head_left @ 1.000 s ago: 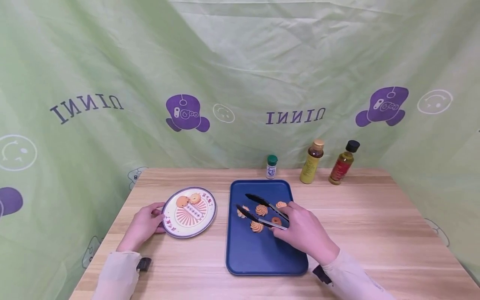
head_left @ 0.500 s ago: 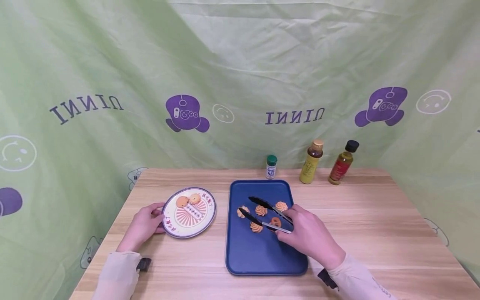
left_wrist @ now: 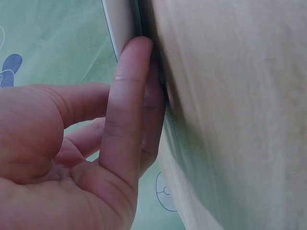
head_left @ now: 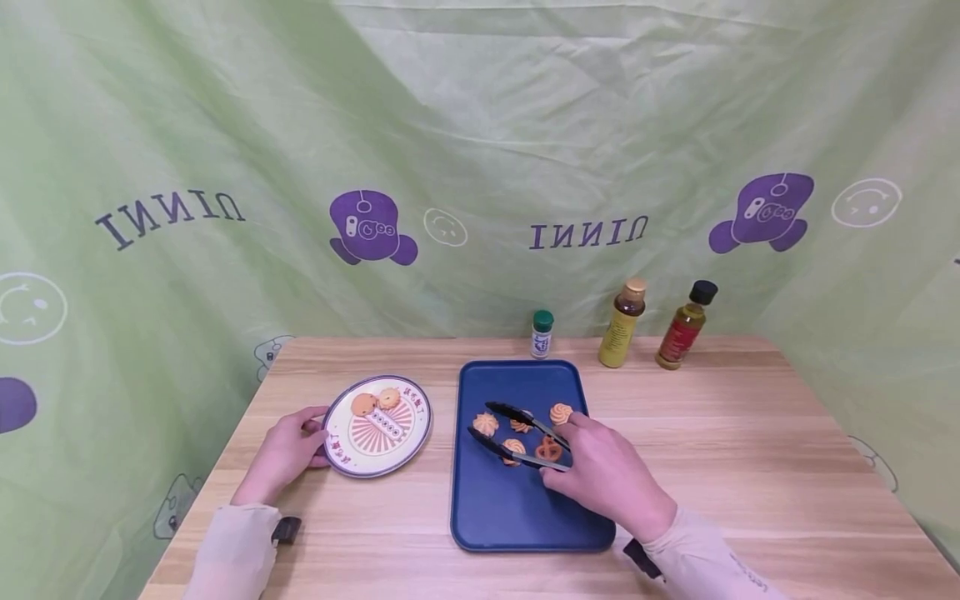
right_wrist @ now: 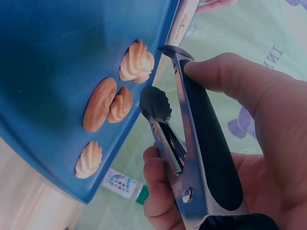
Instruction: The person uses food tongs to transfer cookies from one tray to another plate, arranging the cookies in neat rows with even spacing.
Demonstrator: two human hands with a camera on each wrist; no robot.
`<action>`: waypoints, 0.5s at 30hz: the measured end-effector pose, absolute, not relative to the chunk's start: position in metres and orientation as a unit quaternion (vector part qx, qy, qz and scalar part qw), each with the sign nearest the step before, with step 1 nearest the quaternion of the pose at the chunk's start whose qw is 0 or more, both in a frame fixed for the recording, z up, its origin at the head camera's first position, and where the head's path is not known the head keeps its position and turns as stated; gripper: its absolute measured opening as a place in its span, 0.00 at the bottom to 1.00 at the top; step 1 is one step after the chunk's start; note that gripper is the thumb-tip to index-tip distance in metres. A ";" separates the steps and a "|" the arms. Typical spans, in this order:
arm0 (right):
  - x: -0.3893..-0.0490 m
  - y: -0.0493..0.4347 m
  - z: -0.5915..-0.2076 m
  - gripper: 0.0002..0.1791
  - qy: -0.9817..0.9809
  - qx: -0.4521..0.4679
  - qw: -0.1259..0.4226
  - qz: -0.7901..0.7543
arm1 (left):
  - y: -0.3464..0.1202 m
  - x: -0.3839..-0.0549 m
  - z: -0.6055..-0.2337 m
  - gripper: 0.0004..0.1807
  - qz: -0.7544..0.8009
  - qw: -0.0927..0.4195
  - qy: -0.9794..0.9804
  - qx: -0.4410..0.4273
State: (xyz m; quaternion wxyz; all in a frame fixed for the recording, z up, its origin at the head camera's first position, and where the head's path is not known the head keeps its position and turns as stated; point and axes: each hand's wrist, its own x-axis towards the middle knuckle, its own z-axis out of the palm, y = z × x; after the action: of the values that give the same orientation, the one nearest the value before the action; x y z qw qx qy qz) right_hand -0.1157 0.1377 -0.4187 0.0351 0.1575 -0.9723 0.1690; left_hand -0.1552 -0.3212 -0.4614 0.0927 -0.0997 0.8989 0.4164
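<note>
My left hand (head_left: 285, 454) pinches the left rim of a round white plate (head_left: 408, 443) with a blue edge; in the left wrist view, fingers (left_wrist: 125, 91) reach the plate's edge (left_wrist: 117, 21) close over the tabletop. Two cookies (head_left: 363, 405) lie on that plate. Black-tipped metal tongs (head_left: 491, 442) are in my right hand (head_left: 615, 475), their arms spread over a dark blue tray (head_left: 532, 512). Beneath and around the tips sit several swirl cookies (head_left: 486, 424) and a pretzel-shaped cookie (head_left: 549, 449). From the right wrist, the thumb presses the tongs' black grip (right_wrist: 211, 139), fingers curled round the other arm.
Along the table's back edge stand a small green-capped shaker (head_left: 542, 335), a yellow-labelled bottle (head_left: 618, 333) and a red-labelled bottle (head_left: 681, 337). Behind them hangs a green printed curtain (head_left: 480, 150). Wooden tabletop (head_left: 382, 533) separates plate and tray.
The right hand and tongs have shifted toward the person and slightly left, the arms still spread. Cookies lie where they were. The left hand stays at the plate's rim.
</note>
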 end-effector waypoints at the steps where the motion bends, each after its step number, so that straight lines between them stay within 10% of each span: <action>1: -0.116 0.137 -0.419 0.28 -0.973 0.157 0.034 0.167 | -0.321 -0.155 -0.461 0.29 0.418 0.094 0.898 -0.100; 15: -0.116 0.135 -0.422 0.29 -0.976 0.147 0.034 0.159 | -0.322 -0.156 -0.462 0.29 0.422 0.093 0.897 -0.096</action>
State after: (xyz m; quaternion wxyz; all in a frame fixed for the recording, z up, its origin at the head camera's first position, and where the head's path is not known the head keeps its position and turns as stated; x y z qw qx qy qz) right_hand -0.1164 0.1346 -0.4225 0.0345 0.1474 -0.9757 0.1586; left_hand -0.1559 -0.3223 -0.4621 0.0933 -0.0964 0.8966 0.4220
